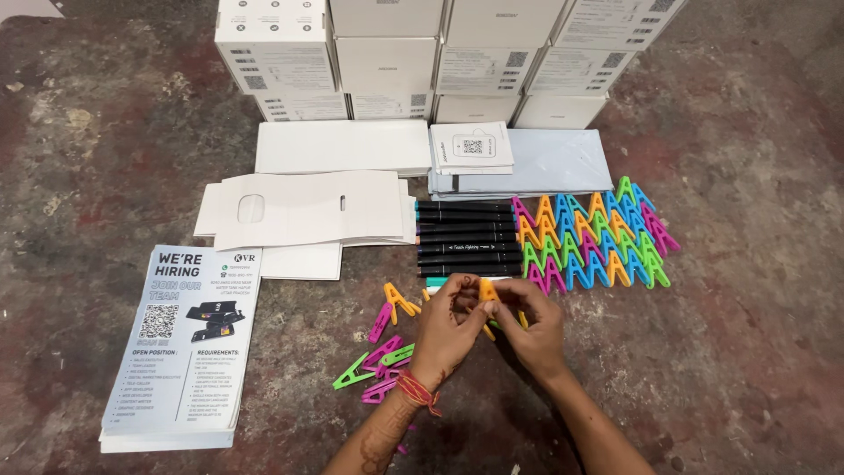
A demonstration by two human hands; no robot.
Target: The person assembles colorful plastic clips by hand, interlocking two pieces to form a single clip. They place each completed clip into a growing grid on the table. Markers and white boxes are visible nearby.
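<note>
Both hands, left and right, pinch an orange clip between them. Beyond the right hand, many clips stand in rows; loose clips lie by the left wrist.

white boxes: tops cut off | orange clip: mostly hidden by hands

Both forearms are stretched forward; the left hand and right hand are brought together, fingers pinched shut.
</note>
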